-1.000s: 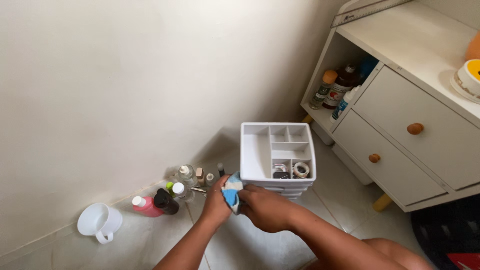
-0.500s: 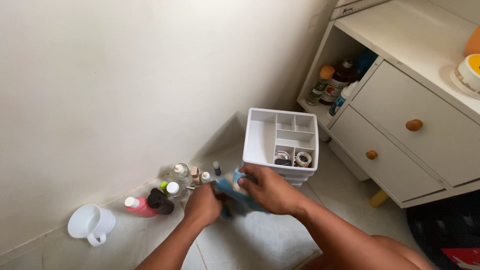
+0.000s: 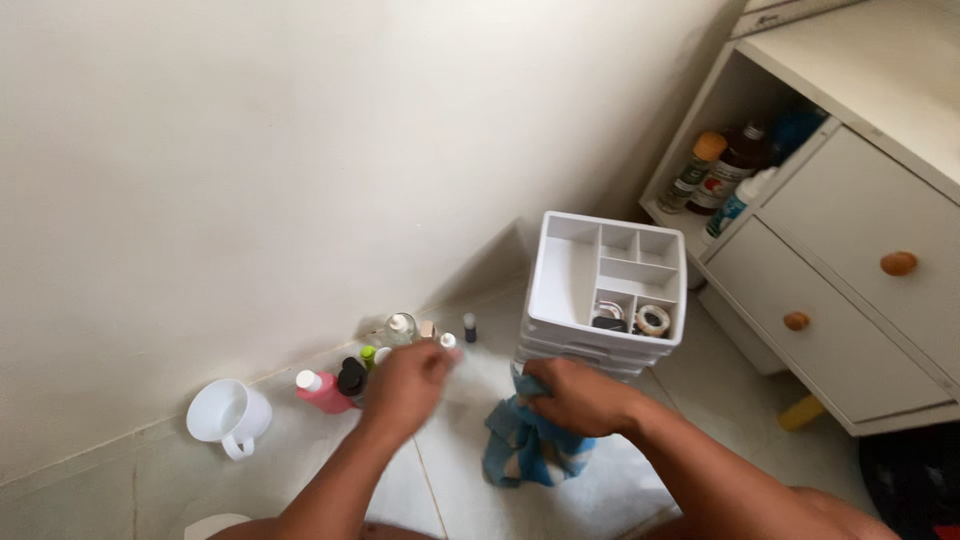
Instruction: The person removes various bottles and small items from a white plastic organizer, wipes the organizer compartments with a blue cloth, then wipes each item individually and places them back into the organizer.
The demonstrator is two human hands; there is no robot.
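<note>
My right hand (image 3: 582,396) grips a blue and white cloth (image 3: 527,452), which hangs down to the tiled floor just in front of a white compartment organizer (image 3: 563,283). The organizer stands on a small stack of drawers and holds a few small round items in its near right cells. My left hand (image 3: 405,385) is off the cloth and blurred with motion. It hovers by a small white-capped bottle (image 3: 448,342) among the bottles along the wall. I cannot make out whether its fingers hold anything.
Against the wall stand a pink bottle (image 3: 322,392), a black bottle (image 3: 351,378), a clear round bottle (image 3: 400,328) and a small dark vial (image 3: 469,327). A white mug (image 3: 232,417) sits further left. At right is a cream cabinet (image 3: 850,330) with knobbed drawers and shelf bottles (image 3: 718,180).
My left hand has let go of the cloth and moved left toward the bottles. The cloth now hangs from my right hand alone, lower toward the floor. The view has shifted left.
</note>
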